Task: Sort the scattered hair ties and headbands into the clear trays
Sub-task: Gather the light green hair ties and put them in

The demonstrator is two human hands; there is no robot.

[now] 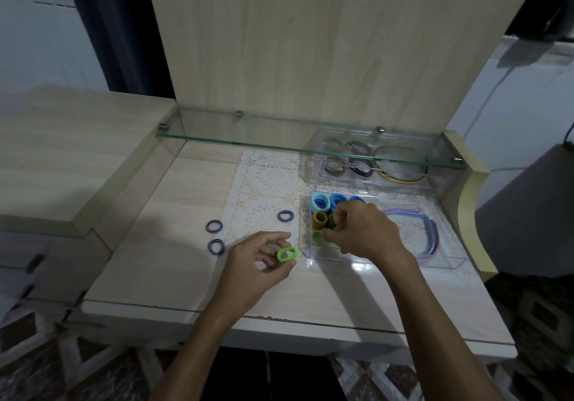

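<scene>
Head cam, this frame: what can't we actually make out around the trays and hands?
- Right hand covers the middle of the near tray; ties beneath it hidden.
- What its fingertips pinch: a dark green tie, mostly hidden by the fingers.
- Far tray sits behind the glass shelf; glare dulls colours, count unclear.
- Headbands: stacked, number unclear.
- Left hand grips a lime tie.

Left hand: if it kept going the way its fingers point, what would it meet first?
The left hand, pinching a green tie, points right toward the near tray. It would likely meet the tray's left wall first, though depth is unclear.
</scene>
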